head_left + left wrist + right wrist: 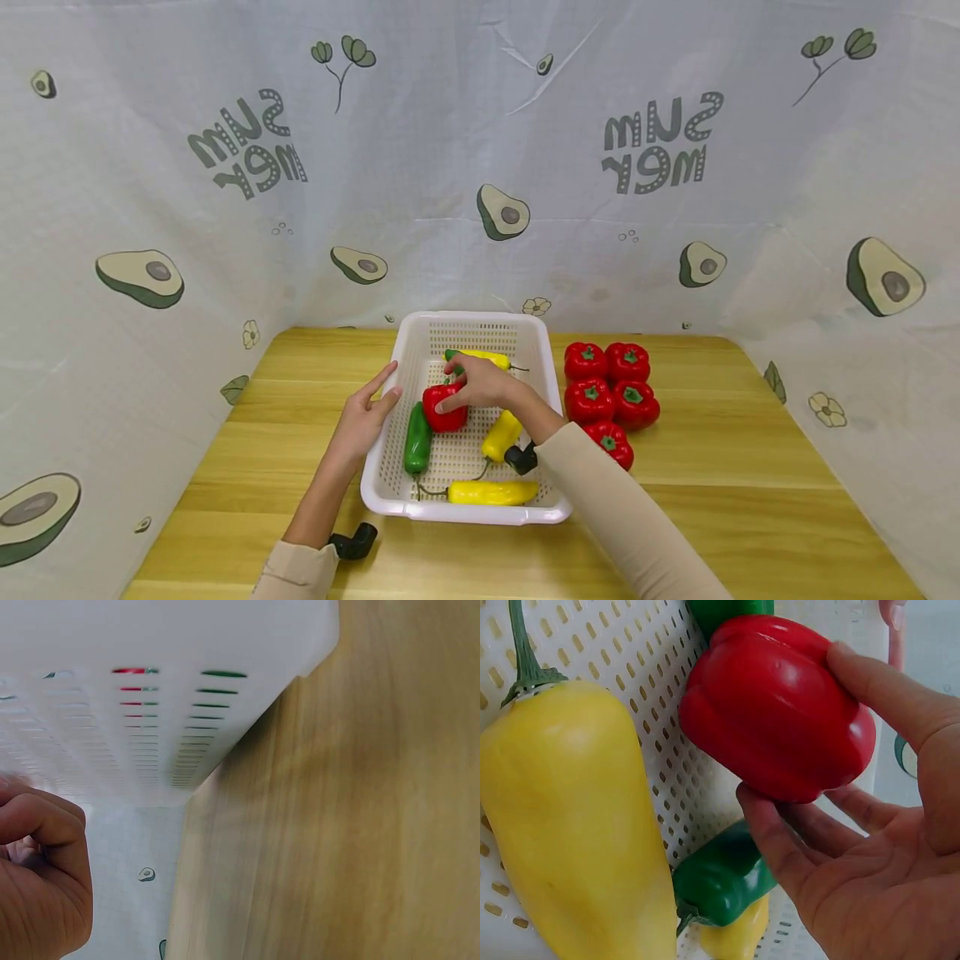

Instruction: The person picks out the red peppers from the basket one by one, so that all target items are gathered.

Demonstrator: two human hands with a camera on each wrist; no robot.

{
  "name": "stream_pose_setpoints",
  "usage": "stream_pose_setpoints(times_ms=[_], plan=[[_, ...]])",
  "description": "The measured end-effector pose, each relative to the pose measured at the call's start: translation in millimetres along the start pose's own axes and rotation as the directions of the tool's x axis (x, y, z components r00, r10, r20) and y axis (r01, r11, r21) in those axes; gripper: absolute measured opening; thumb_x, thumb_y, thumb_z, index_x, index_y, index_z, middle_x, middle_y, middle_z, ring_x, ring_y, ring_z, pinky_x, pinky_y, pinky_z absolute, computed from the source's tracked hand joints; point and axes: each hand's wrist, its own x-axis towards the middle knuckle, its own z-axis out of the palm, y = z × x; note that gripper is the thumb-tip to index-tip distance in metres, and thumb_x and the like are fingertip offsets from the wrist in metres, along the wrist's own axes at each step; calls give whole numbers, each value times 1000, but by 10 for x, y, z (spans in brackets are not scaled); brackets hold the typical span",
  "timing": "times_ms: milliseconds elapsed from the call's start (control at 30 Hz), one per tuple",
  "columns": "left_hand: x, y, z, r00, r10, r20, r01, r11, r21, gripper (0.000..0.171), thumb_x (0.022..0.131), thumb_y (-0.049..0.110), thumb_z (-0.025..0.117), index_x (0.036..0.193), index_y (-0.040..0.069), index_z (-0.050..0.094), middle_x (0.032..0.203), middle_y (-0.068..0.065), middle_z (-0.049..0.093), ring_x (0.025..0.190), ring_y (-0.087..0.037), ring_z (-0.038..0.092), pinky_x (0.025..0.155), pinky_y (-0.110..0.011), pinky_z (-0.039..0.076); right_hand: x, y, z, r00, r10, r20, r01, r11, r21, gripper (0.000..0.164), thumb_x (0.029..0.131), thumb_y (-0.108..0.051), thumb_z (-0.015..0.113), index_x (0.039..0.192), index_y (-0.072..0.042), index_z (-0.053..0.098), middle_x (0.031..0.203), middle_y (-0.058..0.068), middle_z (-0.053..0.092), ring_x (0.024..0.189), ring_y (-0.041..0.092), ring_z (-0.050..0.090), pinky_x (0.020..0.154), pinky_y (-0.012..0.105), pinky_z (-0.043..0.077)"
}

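Inside a white perforated plastic basket (551, 375), my right hand (486, 385) holds a red bell pepper (442, 419). The right wrist view shows the thumb on one side of the red bell pepper (780, 705) and the fingertips under the other. My left hand (360, 427) grips the basket's left rim; its bent fingers (56, 817) show beside the outer wall in the left wrist view. A long green pepper (417, 442) lies left of the red one. Yellow peppers (492, 492) lie at the front, right and back, and another green pepper (727, 874) is partly hidden by the right hand.
Several red bell peppers (590, 402) stand grouped on the wooden table (720, 417), right of the basket. A pale curtain (420, 150) with avocado prints hangs behind and along both sides. Black wrist-camera mounts (354, 542) sit at both cuffs.
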Motion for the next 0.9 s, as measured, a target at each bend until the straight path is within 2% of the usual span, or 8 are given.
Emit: stream_pose_setpoints(times_ms=[167,300,533,767,900], plan=[[-5,10,10,1000,-4,9,4,1000,-7,54,106,31,60,157,35,44,127,-30,68,100,-41,75,74,-49,65,-7,10,-3,1000,1,15,-1,1000,3,68,84,-27,86,139,-4,54,132,16,63,112,28,63,97,41,60],[-5,11,21,1000,2,6,-2,1000,-2,53,106,31,60,156,35,45,127,-30,68,99,-40,76,74,-49,65,-18,1,-2,1000,-8,12,8,1000,11,73,84,-27,85,144,-2,52,138,16,60,114,27,62,100,41,59],[9,11,33,1000,9,-3,-9,1000,5,51,106,29,60,155,35,47,122,-30,70,96,-38,77,74,-49,66,-80,-68,-38,999,-52,17,50,995,88,73,81,-25,86,144,-5,53,140,12,60,114,26,62,97,38,61],[-10,15,13,1000,10,-8,-10,1000,11,52,106,32,60,156,34,46,125,-31,69,99,-39,76,74,-49,66,-163,-65,-85,995,-94,-33,97,989,115,63,80,-23,87,135,-13,57,131,8,63,111,24,63,93,37,62],[-25,21,10,1000,8,-2,-8,1000,10,53,106,34,59,156,34,45,124,-32,69,98,-40,76,73,-50,66,-220,-63,-109,991,-117,-71,125,984,128,63,81,-26,87,135,-15,57,134,8,62,112,25,63,92,37,62]])
